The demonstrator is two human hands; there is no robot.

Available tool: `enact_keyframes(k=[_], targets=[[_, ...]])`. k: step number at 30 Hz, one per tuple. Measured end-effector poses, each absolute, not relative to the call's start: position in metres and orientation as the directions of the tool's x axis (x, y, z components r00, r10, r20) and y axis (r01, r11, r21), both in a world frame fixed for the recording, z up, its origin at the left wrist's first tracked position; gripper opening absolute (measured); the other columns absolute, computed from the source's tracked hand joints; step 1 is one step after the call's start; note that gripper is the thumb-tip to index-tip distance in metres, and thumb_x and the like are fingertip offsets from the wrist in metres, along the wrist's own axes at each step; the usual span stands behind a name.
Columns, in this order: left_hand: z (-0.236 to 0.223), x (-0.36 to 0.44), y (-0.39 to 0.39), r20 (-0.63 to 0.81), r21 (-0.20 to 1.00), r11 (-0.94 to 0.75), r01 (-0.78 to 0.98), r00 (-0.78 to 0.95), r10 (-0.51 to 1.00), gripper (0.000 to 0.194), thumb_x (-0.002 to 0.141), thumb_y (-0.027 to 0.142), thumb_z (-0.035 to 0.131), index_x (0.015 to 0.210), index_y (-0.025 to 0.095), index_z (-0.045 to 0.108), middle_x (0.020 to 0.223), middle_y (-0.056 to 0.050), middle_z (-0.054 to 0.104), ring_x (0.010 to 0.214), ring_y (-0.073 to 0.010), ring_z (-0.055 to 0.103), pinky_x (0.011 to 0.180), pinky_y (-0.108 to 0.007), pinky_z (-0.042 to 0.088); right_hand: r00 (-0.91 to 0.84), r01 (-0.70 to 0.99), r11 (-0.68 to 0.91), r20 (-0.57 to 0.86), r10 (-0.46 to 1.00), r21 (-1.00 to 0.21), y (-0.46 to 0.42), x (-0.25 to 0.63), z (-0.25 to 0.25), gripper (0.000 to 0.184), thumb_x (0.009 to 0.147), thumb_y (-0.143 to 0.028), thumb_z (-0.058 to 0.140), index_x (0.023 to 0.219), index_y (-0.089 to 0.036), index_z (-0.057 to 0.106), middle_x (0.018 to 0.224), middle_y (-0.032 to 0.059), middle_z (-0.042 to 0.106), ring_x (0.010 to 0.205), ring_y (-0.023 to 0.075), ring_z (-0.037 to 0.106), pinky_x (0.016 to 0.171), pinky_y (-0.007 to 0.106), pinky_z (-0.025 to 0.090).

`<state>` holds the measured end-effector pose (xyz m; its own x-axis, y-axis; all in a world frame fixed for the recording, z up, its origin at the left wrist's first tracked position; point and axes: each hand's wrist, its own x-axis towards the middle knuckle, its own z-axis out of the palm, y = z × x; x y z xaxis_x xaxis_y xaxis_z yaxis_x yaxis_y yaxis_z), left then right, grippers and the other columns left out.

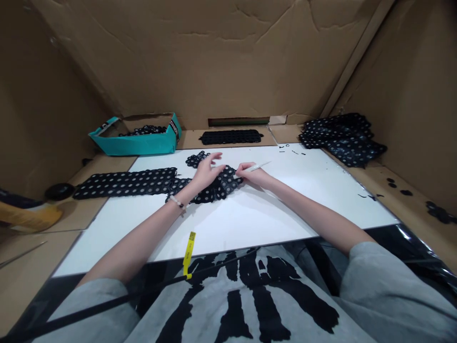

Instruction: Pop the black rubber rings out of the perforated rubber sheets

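A long strip of black perforated lace-like material (pixel 143 182) lies across the white board (pixel 250 214). My left hand (pixel 208 170) rests flat on its right end, fingers stretched out and pressing it down. My right hand (pixel 252 175) is closed in a pinch on a thin white pointed tool (pixel 259 166), its tip angled up to the right, right at the strip's end. A small black piece (pixel 196 158) lies just beyond my left hand.
A teal box (pixel 139 140) with black pieces stands at the back left. A flat black strip (pixel 231 136) lies at the back centre, a pile of black pieces (pixel 341 138) at the back right. Black scraps (pixel 396 186) dot the right side. Cardboard walls surround the bench.
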<state>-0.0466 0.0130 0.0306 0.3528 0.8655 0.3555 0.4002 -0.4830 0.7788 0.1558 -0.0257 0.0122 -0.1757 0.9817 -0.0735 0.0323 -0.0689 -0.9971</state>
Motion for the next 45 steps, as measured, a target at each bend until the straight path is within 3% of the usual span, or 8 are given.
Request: enact_keyframes(k=[3, 7, 12, 17, 22, 27, 34, 45], targets=[[0.053, -0.039, -0.017, 0.447, 0.794, -0.507, 0.337, 0.241, 0.861, 0.031, 0.083, 0.041, 0.062, 0.104, 0.019, 0.068, 0.105, -0.008, 0.069, 0.096, -0.0228, 0.060, 0.090, -0.034, 0.045, -0.123, -0.103, -0.109, -0.096, 0.988, -0.989, -0.025, 0.157, 0.014, 0.020, 0.063, -0.024, 0.072, 0.060, -0.018, 0.053, 0.054, -0.0056, 0.050, 0.052, 0.0072, 0.046, 0.051, 0.019, 0.042], [0.051, -0.014, -0.068, 0.101, 0.968, -0.226, 0.113, 0.648, 0.755, 0.040, 0.081, 0.056, 0.064, 0.076, 0.016, 0.071, 0.062, -0.004, 0.060, 0.057, -0.0160, 0.056, 0.059, -0.030, 0.043, -0.112, -0.308, -0.082, -0.049, 0.992, -0.948, -0.028, 0.160, 0.026, 0.025, 0.062, -0.027, 0.074, 0.063, -0.019, 0.051, 0.061, -0.0051, 0.054, 0.060, 0.0087, 0.053, 0.064, 0.023, 0.051], [0.013, 0.009, -0.088, -0.147, 0.971, 0.237, -0.023, 0.725, 0.672, 0.038, 0.082, 0.043, 0.068, 0.111, 0.018, 0.067, 0.085, -0.007, 0.067, 0.055, -0.0114, 0.059, 0.054, -0.026, 0.042, -0.109, -0.381, -0.019, 0.025, 0.994, -0.925, -0.039, 0.157, 0.039, 0.029, 0.065, -0.032, 0.077, 0.071, -0.020, 0.051, 0.071, -0.0036, 0.060, 0.072, 0.0110, 0.061, 0.076, 0.027, 0.054], [0.000, -0.004, -0.052, -0.083, 0.969, 0.177, -0.171, 0.450, 0.889, 0.037, 0.073, 0.031, 0.075, 0.107, 0.018, 0.067, 0.094, -0.005, 0.068, 0.071, -0.0122, 0.061, 0.069, -0.028, 0.046, -0.098, -0.387, 0.047, 0.092, 0.991, -0.921, -0.040, 0.160, 0.043, 0.029, 0.066, -0.034, 0.077, 0.072, -0.020, 0.052, 0.072, -0.0037, 0.060, 0.073, 0.0106, 0.061, 0.077, 0.026, 0.053], [0.001, -0.021, -0.019, -0.137, 0.985, 0.168, -0.046, 0.386, 0.912, 0.036, 0.062, 0.042, 0.084, 0.086, 0.018, 0.072, 0.083, -0.005, 0.071, 0.083, -0.0225, 0.064, 0.070, -0.031, 0.046, -0.049, -0.275, 0.089, 0.106, 0.993, -0.957, -0.033, 0.163, 0.038, 0.027, 0.064, -0.033, 0.075, 0.066, -0.019, 0.053, 0.071, -0.0028, 0.059, 0.073, 0.0115, 0.060, 0.079, 0.029, 0.054], [0.000, -0.013, -0.017, -0.079, 0.935, 0.171, -0.310, 0.288, 0.954, 0.036, 0.066, 0.045, 0.082, 0.080, 0.015, 0.069, 0.085, -0.007, 0.072, 0.077, -0.0187, 0.062, 0.073, -0.032, 0.048, -0.039, -0.139, 0.085, 0.091, 0.995, -0.987, -0.032, 0.158, 0.031, 0.022, 0.062, -0.029, 0.071, 0.061, -0.019, 0.052, 0.065, -0.0030, 0.056, 0.071, 0.0126, 0.057, 0.080, 0.032, 0.055], [-0.004, -0.011, -0.025, -0.187, 0.933, 0.232, -0.275, 0.181, 0.966, 0.034, 0.062, 0.040, 0.085, 0.075, 0.014, 0.068, 0.082, -0.007, 0.071, 0.080, -0.0202, 0.063, 0.077, -0.034, 0.048, 0.001, -0.006, 0.065, 0.065, 0.998, -0.998, -0.034, 0.153, 0.025, 0.016, 0.066, -0.031, 0.063, 0.065, -0.020, 0.052, 0.064, -0.0037, 0.053, 0.065, 0.0124, 0.056, 0.070, 0.028, 0.053], [-0.003, -0.014, -0.025, -0.188, 0.929, 0.268, -0.254, 0.298, 0.936, 0.030, 0.066, 0.040, 0.082, 0.074, 0.014, 0.071, 0.081, -0.009, 0.073, 0.084, -0.0234, 0.065, 0.083, -0.038, 0.050, -0.029, 0.453, 0.322, 0.347, 0.938, -0.831, -0.042, 0.149, 0.014, 0.014, 0.080, -0.032, 0.049, 0.071, -0.021, 0.050, 0.064, -0.0027, 0.057, 0.063, 0.0141, 0.052, 0.059, 0.026, 0.037]])
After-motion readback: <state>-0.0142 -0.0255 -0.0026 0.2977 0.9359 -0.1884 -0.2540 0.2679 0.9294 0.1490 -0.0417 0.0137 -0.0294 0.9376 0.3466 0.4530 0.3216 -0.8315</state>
